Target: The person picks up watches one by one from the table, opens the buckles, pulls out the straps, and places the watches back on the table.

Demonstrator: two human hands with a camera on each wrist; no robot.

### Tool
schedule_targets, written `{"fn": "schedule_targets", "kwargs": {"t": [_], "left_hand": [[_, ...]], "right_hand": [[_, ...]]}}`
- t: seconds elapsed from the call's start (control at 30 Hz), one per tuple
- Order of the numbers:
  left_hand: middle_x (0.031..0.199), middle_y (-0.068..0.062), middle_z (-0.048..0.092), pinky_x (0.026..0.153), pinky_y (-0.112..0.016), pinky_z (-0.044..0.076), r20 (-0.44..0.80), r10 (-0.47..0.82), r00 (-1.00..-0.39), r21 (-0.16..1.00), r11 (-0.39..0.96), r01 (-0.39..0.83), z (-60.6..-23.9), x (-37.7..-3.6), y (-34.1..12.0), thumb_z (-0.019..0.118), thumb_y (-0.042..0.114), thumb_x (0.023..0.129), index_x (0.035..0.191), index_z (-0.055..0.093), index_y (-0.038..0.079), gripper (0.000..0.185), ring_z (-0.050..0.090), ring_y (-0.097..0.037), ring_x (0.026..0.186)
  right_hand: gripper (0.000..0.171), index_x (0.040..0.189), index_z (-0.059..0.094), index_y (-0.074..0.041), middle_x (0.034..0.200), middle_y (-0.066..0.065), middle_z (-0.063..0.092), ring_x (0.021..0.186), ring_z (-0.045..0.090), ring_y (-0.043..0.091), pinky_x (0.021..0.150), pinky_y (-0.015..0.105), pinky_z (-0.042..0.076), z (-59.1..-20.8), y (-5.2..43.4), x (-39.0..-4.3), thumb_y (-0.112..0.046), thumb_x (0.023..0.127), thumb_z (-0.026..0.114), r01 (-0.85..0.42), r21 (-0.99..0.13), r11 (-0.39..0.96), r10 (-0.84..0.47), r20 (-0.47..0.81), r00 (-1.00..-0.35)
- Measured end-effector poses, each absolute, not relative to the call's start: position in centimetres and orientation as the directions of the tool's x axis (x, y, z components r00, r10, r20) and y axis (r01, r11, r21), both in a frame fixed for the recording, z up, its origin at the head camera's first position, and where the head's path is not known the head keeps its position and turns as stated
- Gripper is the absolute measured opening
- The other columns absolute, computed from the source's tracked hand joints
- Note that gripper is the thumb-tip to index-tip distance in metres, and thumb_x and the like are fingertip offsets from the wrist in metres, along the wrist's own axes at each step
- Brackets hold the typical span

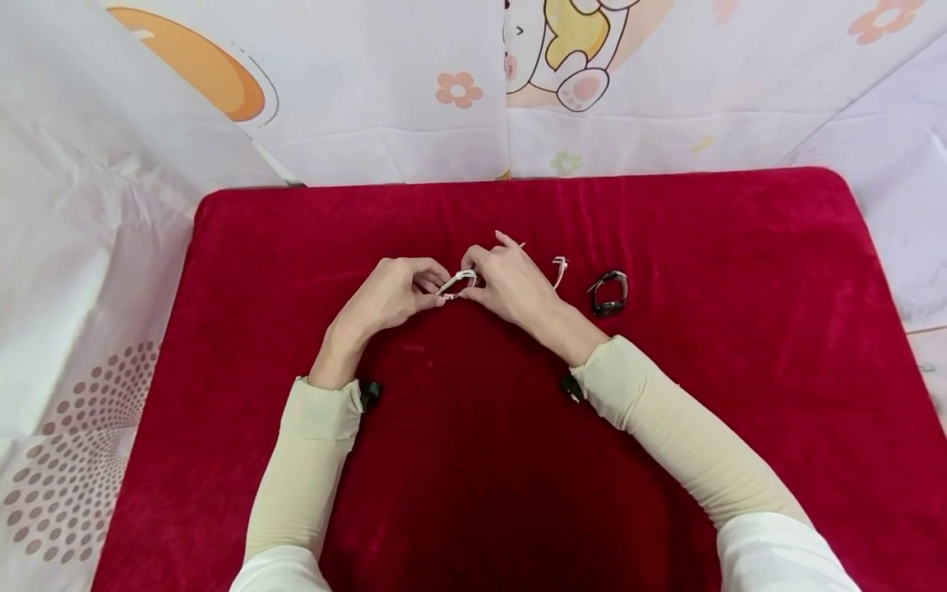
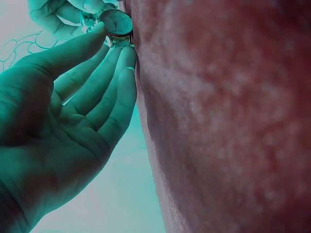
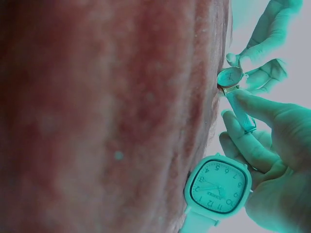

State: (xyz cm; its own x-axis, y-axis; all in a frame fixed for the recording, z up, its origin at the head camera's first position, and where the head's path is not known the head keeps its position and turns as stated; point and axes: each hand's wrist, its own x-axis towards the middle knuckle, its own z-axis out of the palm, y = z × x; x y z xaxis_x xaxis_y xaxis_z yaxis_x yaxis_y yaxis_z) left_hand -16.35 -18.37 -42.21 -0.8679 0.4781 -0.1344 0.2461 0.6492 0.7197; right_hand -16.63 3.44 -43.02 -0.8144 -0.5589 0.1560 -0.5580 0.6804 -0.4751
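Note:
Both hands meet over the middle of a red cloth (image 1: pixel 473 477). Between them is a small round watch (image 1: pixel 457 282) on a pale strap. My left hand (image 1: pixel 436 289) pinches the round watch face (image 2: pixel 115 22) between thumb and fingers. My right hand (image 1: pixel 473 275) pinches the strap (image 3: pixel 241 111) just below the face (image 3: pixel 229 76). A white square-faced watch (image 3: pixel 218 185) lies on the cloth by the right palm; in the head view this white watch (image 1: pixel 560 270) peeks out behind the right hand.
A black watch (image 1: pixel 609 293) lies on the cloth to the right of the hands. Pale printed sheets (image 1: pixel 385 99) hang around the table on the far, left and right sides. The cloth's edges run near the sheets.

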Motion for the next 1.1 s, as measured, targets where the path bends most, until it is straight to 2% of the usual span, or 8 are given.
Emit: {"fn": "schedule_targets", "kwargs": {"t": [0.17, 0.37, 0.6, 0.83, 1.1], "left_hand": [[0.092, 0.001, 0.072, 0.076, -0.026, 0.056, -0.138, 0.481, -0.866, 0.748, 0.623, 0.227, -42.3, -16.3, -18.3, 0.08, 0.005, 0.084, 0.103, 0.072, 0.009, 0.021, 0.068, -0.011, 0.082], [0.092, 0.0, 0.071, 0.075, -0.026, 0.056, -0.132, 0.478, -0.868, 0.774, 0.597, 0.211, -42.0, -16.3, -18.5, 0.078, 0.006, 0.085, 0.106, 0.073, 0.009, 0.021, 0.067, -0.012, 0.081], [0.092, 0.0, 0.072, 0.075, -0.027, 0.056, -0.105, 0.47, -0.876, 0.797, 0.567, 0.209, -41.8, -16.3, -18.6, 0.074, 0.005, 0.089, 0.104, 0.075, 0.008, 0.015, 0.066, -0.014, 0.081], [0.087, 0.003, 0.071, 0.072, -0.029, 0.056, -0.049, 0.432, -0.901, 0.806, 0.55, 0.219, -41.6, -16.3, -18.7, 0.074, 0.008, 0.09, 0.1, 0.075, 0.011, 0.011, 0.065, -0.01, 0.078], [0.085, 0.002, 0.071, 0.071, -0.033, 0.056, 0.01, 0.41, -0.912, 0.811, 0.531, 0.248, -41.3, -16.2, -18.7, 0.074, 0.009, 0.09, 0.1, 0.075, 0.01, 0.01, 0.065, -0.011, 0.076]], "right_hand": [[0.026, 0.099, 0.066, -0.009, 0.073, -0.002, 0.065, 0.071, 0.059, 0.018, 0.118, 0.044, 0.025, -43.1, 3.6, -16.6, -0.022, 0.084, 0.083, -0.563, -0.481, 0.672, -0.553, 0.181, -0.813], [0.023, 0.098, 0.067, -0.011, 0.081, -0.002, 0.07, 0.078, 0.062, 0.017, 0.115, 0.048, 0.029, -43.2, 3.8, -16.6, -0.021, 0.084, 0.082, -0.561, -0.518, 0.646, -0.537, 0.213, -0.816], [0.019, 0.098, 0.068, -0.015, 0.085, -0.006, 0.071, 0.083, 0.064, 0.016, 0.113, 0.047, 0.029, -43.1, 3.9, -16.6, -0.02, 0.085, 0.081, -0.555, -0.531, 0.64, -0.534, 0.212, -0.819], [0.016, 0.098, 0.07, -0.012, 0.087, -0.004, 0.074, 0.086, 0.065, 0.016, 0.114, 0.045, 0.029, -42.6, 4.1, -16.5, -0.021, 0.088, 0.079, -0.529, -0.568, 0.631, -0.517, 0.2, -0.832], [0.014, 0.102, 0.072, -0.013, 0.091, -0.004, 0.075, 0.093, 0.066, 0.017, 0.114, 0.045, 0.03, -42.3, 4.2, -16.6, -0.023, 0.092, 0.074, -0.511, -0.609, 0.606, -0.501, 0.207, -0.84]]}}
